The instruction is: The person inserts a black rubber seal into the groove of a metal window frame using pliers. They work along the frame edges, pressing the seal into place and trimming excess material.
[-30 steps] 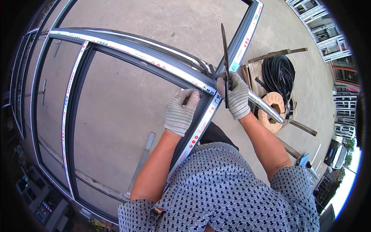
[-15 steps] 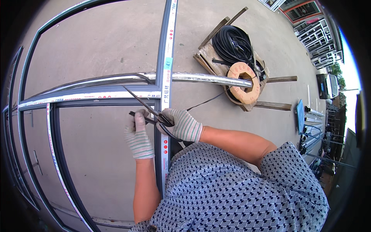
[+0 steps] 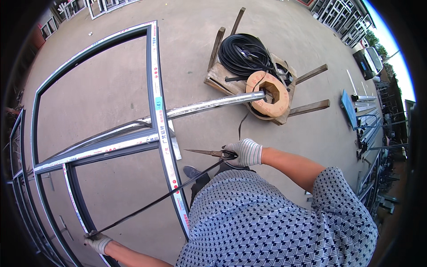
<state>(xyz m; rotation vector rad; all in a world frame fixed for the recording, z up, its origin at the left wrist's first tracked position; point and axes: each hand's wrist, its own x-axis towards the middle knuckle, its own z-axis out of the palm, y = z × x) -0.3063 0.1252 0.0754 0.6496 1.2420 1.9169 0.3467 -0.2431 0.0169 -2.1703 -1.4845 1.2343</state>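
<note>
My gloved right hand (image 3: 245, 152) is closed around a pair of scissors (image 3: 205, 152) with long, brownish blades pointing left. A thin black rubber strip (image 3: 155, 201) runs taut from beside that hand down to my gloved left hand (image 3: 98, 243), crossing over a frame bar. The left hand is closed on the strip at the lower left, against a narrow upright of a large grey window frame (image 3: 162, 129) covered with printed white protective film. From the right hand the strip also leads up toward a cardboard-coloured ring-shaped roll (image 3: 254, 86).
An upturned wooden stool (image 3: 218, 80), its legs sticking out, carries the roll and a coil of black rubber strip (image 3: 240, 53). A long metal bar (image 3: 218, 103) reaches from the frame to the roll. Metal profiles (image 3: 367, 122) and a blue panel (image 3: 349, 110) lie at right.
My left hand has moved away, down and left, stretching the strip between both hands. The right hand has shifted right with the scissors. The whole view has turned, showing more floor beyond the frame.
</note>
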